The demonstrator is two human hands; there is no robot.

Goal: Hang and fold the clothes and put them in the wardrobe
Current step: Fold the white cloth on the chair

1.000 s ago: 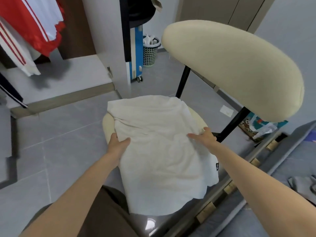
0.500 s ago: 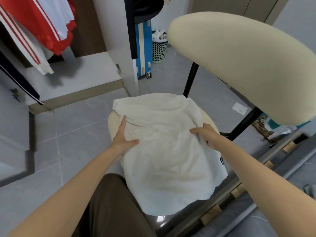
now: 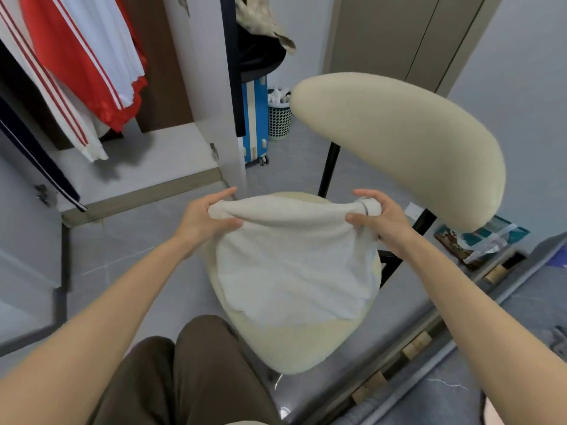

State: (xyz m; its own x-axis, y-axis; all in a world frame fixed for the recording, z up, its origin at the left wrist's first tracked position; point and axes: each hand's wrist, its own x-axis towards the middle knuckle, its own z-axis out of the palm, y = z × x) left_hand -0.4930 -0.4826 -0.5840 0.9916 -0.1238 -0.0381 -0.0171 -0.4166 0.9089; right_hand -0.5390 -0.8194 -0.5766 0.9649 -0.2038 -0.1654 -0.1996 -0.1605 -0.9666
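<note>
Two hands hold the white shirt point(image 3: 291, 265): my left hand point(image 3: 206, 215) and right hand point(image 3: 379, 216) each curl tight round a bunched far corner. The rest lies on the chair seat point(image 3: 302, 346) below them. I should bring both corners toward me evenly, so it lands flat. Its long side runs hand to hand.
</note>
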